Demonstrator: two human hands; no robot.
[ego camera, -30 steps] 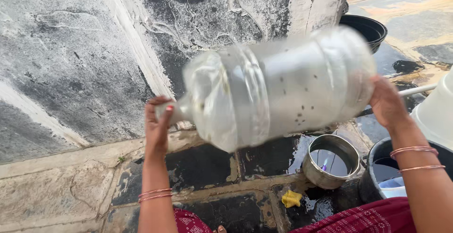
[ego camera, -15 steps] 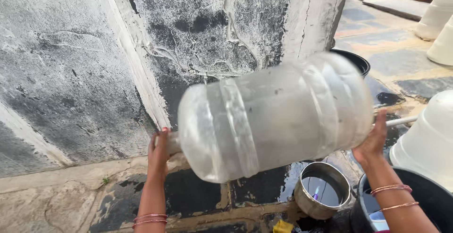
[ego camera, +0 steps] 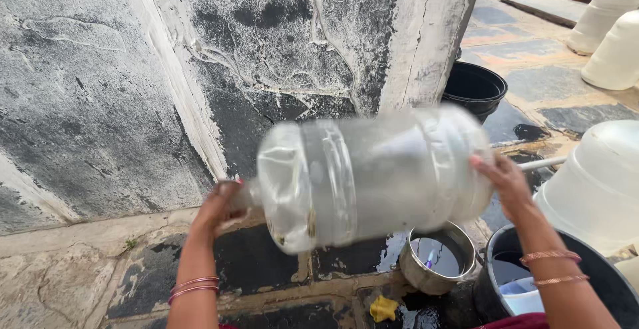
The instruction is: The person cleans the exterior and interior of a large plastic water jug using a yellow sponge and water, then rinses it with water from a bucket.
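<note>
A large clear plastic water jug [ego camera: 373,176] lies on its side in the air in front of me, blurred by motion. My left hand [ego camera: 219,206] is closed over its neck at the left end. My right hand [ego camera: 506,182] presses against its base at the right end. Both wrists wear thin bangles.
A weathered grey wall [ego camera: 133,69] stands close ahead. Below the jug sit a steel pot [ego camera: 439,262] with water and a black tub [ego camera: 599,282] holding a white container. A yellow sponge [ego camera: 383,309] lies on wet stone. A black bucket [ego camera: 474,88] and white jugs [ego camera: 612,36] are at the right.
The jug has swung lower and more level, and it has shifted from side to side while both hands keep hold of its ends. The view tilted up slightly.
</note>
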